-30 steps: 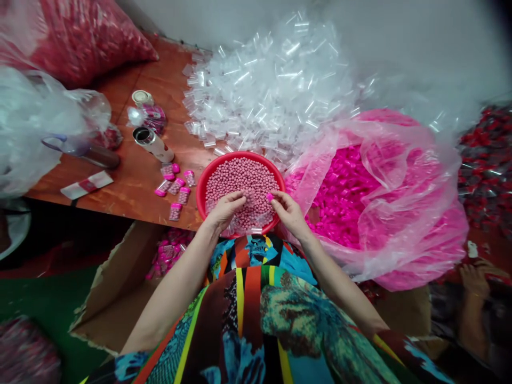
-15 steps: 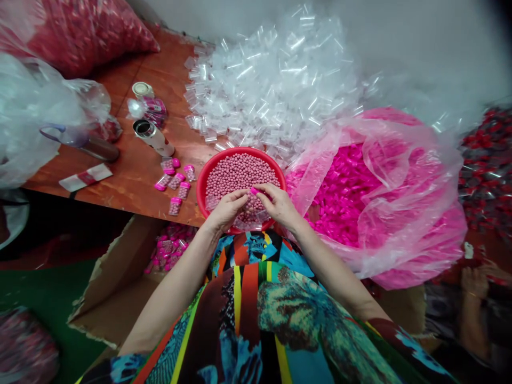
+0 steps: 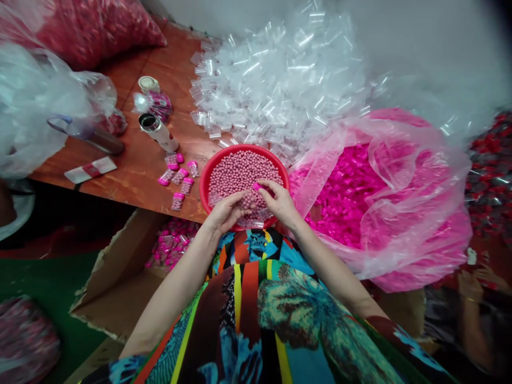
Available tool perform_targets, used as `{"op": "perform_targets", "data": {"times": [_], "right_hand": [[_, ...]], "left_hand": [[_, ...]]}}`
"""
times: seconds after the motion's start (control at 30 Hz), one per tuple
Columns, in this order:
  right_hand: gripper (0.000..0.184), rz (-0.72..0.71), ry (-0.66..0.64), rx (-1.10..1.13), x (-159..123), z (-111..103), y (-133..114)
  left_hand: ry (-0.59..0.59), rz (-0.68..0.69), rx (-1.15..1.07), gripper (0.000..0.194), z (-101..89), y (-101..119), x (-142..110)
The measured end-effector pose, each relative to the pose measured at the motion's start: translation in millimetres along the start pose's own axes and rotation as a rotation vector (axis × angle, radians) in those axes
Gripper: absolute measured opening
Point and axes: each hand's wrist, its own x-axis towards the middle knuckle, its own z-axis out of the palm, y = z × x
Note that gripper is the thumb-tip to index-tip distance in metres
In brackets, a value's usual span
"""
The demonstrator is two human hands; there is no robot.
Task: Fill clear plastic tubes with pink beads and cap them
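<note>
Over the front of a red bowl (image 3: 204,184) filled with pink beads (image 3: 244,172), both my hands work close together. My left hand (image 3: 227,212) has its fingers curled around what looks like a small clear jar with beads, hard to tell from the beads behind it. Between thumb and fingertips, my right hand (image 3: 278,201) pinches a bright pink cap (image 3: 256,186). Clear plastic pieces lie in the bowl's front edge. Left of the bowl, several pink-capped jars (image 3: 178,201) of beads lie on the wooden table (image 3: 136,184).
A heap of clear jars (image 3: 276,80) lies behind the bowl. On the right is a pink plastic bag (image 3: 420,213) of pink caps (image 3: 344,197). An open steel flask (image 3: 159,133) stands left. Below, a cardboard box (image 3: 116,277) holds capped jars. A co-worker's hand (image 3: 470,285) shows far right.
My hands have drawn slightly apart, and the pink cap is now away from my left fingers. My left hand has opened out a little. The whole view has shifted slightly.
</note>
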Motion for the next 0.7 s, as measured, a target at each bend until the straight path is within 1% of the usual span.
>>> {"op": "perform_targets", "data": {"times": [0.03,0.1,0.2,0.27,0.3,0.33,0.37,0.43,0.5,0.53,0.6,0.7], "right_hand": [[0.023,-0.010,-0.025,0.033,0,1,0],[0.023,-0.065,-0.110,-0.031,-1,0,-2],[0.028,-0.148,-0.214,-0.314,-2,-6,-6],[0.032,-0.146,-0.228,-0.489,-3,-8,-6],[0.032,-0.127,-0.208,-0.521,-4,-8,-6],[0.032,-0.099,-0.173,-0.493,-4,-6,-5],[0.030,-0.063,-0.129,-0.408,-5,-4,-4],[0.025,0.025,-0.045,-0.145,-6,4,-1],[0.023,0.083,-0.005,0.076,-7,11,1],[0.022,0.093,0.001,0.135,-7,14,2],[0.021,0.090,0.005,0.178,-8,18,2],[0.021,0.096,0.019,0.181,-11,18,0]], "left_hand": [[-0.011,0.000,0.002,0.023,0.4,-2,0],[-0.013,0.003,0.013,0.022,0.7,-5,1],[0.032,-0.007,0.039,0.020,-1.3,-7,2],[0.059,-0.021,0.044,0.020,-3.4,-7,2],[0.066,-0.025,0.036,0.020,-4.3,-7,2],[0.067,-0.027,0.022,0.020,-4.8,-6,2],[0.067,-0.025,0.006,0.020,-4.8,-6,1],[0.069,-0.018,-0.015,0.019,-3.2,-6,0],[0.075,-0.001,-0.018,0.018,0.1,-7,-1],[0.079,0.009,-0.017,0.019,2.1,-8,-2],[0.079,0.027,-0.015,0.020,6.2,-10,-3],[0.082,0.054,-0.006,0.020,11.0,-15,-3]]}}
